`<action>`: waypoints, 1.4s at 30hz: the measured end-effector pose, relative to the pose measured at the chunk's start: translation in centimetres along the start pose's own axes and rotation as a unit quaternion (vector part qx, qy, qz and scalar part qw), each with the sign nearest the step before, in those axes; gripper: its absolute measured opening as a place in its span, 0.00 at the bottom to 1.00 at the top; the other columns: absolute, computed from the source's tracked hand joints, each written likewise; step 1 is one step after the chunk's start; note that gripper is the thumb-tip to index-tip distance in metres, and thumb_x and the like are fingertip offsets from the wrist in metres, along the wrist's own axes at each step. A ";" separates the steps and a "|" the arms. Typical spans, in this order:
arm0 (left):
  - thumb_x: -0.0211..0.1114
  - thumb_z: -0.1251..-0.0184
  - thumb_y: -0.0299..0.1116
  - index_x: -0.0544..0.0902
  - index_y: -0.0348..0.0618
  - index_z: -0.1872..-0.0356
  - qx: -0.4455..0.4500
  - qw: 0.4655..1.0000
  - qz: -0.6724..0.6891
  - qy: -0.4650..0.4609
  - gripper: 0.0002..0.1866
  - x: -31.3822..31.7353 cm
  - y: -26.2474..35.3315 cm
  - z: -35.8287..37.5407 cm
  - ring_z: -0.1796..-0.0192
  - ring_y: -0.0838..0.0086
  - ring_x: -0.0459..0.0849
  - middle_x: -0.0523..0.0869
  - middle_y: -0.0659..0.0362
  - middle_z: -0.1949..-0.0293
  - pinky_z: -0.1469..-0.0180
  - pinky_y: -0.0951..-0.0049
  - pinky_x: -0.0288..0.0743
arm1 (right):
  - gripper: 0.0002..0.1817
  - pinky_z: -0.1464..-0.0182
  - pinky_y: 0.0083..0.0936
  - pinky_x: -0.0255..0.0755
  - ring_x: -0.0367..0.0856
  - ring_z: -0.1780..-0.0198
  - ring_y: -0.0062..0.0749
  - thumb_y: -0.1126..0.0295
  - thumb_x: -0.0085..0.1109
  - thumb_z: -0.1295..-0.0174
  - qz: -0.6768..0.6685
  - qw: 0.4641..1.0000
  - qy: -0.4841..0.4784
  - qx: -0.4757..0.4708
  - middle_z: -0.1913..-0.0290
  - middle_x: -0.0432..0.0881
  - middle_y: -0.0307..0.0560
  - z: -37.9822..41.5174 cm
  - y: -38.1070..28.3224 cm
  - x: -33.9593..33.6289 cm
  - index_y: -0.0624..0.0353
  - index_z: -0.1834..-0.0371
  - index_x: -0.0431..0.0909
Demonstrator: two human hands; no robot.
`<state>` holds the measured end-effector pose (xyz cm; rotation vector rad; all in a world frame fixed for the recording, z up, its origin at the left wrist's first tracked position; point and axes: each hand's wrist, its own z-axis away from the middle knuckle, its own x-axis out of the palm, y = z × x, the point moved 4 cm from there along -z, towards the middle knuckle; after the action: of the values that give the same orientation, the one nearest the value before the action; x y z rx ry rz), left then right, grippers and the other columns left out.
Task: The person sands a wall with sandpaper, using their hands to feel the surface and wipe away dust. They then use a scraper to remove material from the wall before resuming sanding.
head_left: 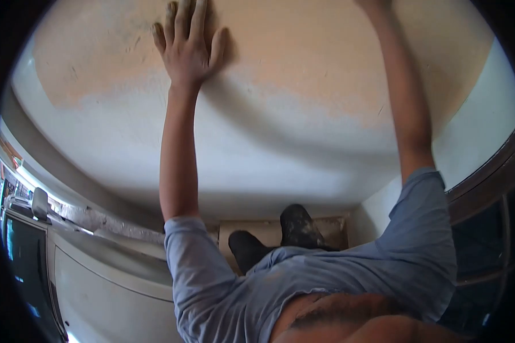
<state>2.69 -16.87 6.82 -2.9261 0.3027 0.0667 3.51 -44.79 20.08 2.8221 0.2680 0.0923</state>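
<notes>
My left hand (189, 56) lies on the wall (292, 146) at the upper left, its fingers spread and pointing up. The fingers look smeared with something dull and brownish, and nothing is held in them. Around this hand the wall has a peach-coloured patch (315, 54) with a ragged lower border; below it the surface is pale white. At the top edge my right hand (375, 3) is nearly all cut off, at the upper right of the patch. Its fingers are out of sight, so whatever it holds or touches is hidden.
A light-coloured car (111, 291) with a side mirror (40, 203) stands close on the left. At the right is a dark-framed glass panel (480, 234). My dark, dusty footwear (299, 227) is below, over a beige surface (335, 230) against the wall's foot.
</notes>
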 end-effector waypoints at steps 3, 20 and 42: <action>0.48 0.30 0.55 0.62 0.49 0.26 -0.090 0.995 0.027 0.031 0.35 -0.2 1.1 1.7 0.22 0.52 0.51 0.58 0.50 0.24 0.25 0.44 0.35 | 0.26 0.26 0.60 0.43 0.61 0.26 0.47 0.65 0.47 0.36 -0.101 0.994 -0.042 -0.011 0.31 0.71 0.47 17.2 -3.7 -0.9 0.49 0.33 0.72; 0.64 0.39 0.44 0.84 0.52 0.48 0.333 0.736 0.468 -0.358 0.19 3.3 38.4 8.8 0.26 0.60 0.63 0.76 0.61 0.34 0.23 0.43 0.41 | 0.15 0.47 0.35 0.76 0.84 0.48 0.47 0.68 0.52 0.30 -0.511 0.560 -0.611 0.228 0.51 0.84 0.56 53.3 -17.8 -15.3 0.63 0.47 0.81; 0.61 0.36 0.43 0.68 0.58 0.29 0.459 0.767 0.370 -0.252 0.32 7.7 41.9 5.7 0.22 0.57 0.54 0.60 0.56 0.25 0.23 0.42 0.34 | 0.18 0.54 0.35 0.75 0.85 0.58 0.46 0.61 0.49 0.30 -0.564 0.577 -0.368 0.463 0.62 0.85 0.60 57.0 -17.7 -14.0 0.66 0.54 0.80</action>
<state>1.45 -57.49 -7.30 -1.5862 1.0185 0.6085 -8.04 -47.63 -40.06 2.3787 2.2604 -1.8822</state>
